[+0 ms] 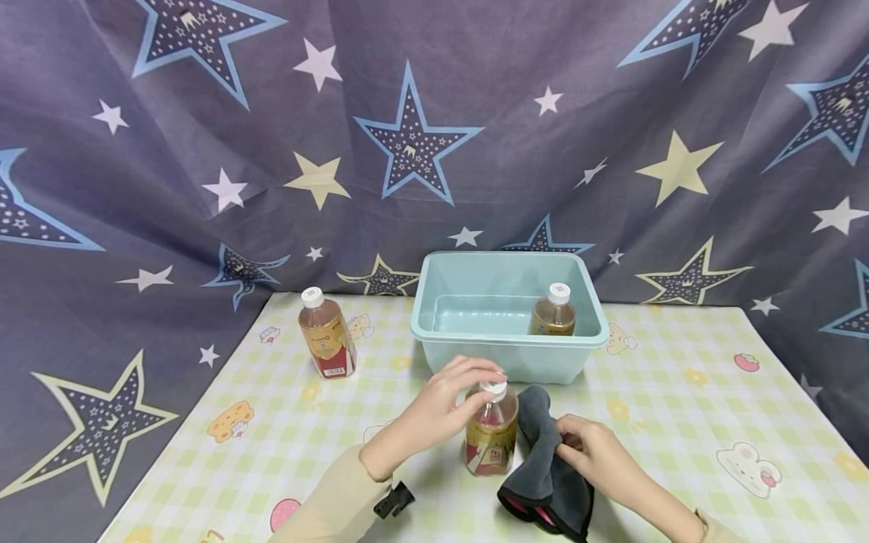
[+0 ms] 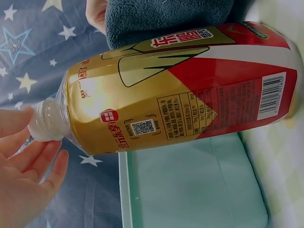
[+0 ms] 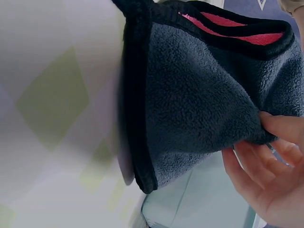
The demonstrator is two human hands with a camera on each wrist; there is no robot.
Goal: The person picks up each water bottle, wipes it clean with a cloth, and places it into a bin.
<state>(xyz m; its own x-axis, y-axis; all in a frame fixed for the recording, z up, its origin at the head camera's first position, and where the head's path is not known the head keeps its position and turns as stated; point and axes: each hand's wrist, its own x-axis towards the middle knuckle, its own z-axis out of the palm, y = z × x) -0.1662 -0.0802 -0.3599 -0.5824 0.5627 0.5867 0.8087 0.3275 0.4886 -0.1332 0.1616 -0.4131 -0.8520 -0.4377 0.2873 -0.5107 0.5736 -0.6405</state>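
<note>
Starry fabric [image 1: 516, 181] backs the table [image 1: 665, 381]; left hand [image 1: 453, 406], curled, grips a bottle [image 1: 492, 437] by its cap [image 1: 498, 391]; right hand [image 1: 599, 457] pinches a grey cloth [image 1: 536, 464].

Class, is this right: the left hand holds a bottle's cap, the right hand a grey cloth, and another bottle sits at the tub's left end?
Wrong end: the head view shows the bottle in the tub at its right end. The left hand does hold the cap, the right hand the cloth.

Bare fingers [image 2: 57, 170]; beige sleeves [image 1: 337, 494]; small black clip [image 1: 394, 500] beside left cuff [image 1: 370, 466].
</note>
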